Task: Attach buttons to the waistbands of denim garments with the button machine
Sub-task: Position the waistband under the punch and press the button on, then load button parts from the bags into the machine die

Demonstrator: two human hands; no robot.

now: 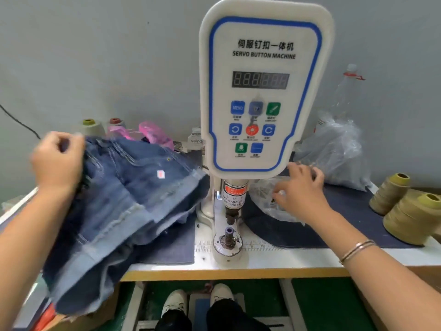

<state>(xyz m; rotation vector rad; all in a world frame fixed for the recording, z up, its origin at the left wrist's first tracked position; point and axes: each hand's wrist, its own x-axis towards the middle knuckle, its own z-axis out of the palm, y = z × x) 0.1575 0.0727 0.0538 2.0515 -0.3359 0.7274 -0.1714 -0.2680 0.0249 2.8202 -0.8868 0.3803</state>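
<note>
1. Left hand (57,161): I am seeing it gripping the upper edge of a pair of dark blue denim shorts with pale turned-up cuffs (124,201); its fingers (71,144) are curling round the cloth.
2. The shorts are hanging lifted at the left of the machine, their lower part draping over the white tabletop (298,256) edge; the picture is blurring here.
3. White servo button machine with a blue-edged control panel (262,91): it is standing at the middle of the tabletop, its display showing dim digits.
4. Metal lower die with a purple-tipped post (229,236): it is sitting bare beneath the machine head, apart from the shorts.
5. Right hand (303,187): I am seeing it resting on a clear crumpled plastic bag (265,199) just right of the machine column, fingers (296,168) spreading loosely; I cannot tell whether it is pinching anything.
6. Two olive thread cones (405,211) are standing at the right edge.
7. A larger clear bag (338,151) is lying behind the right hand.
8. Two white shoes (198,299) are showing below the tabletop.
</note>
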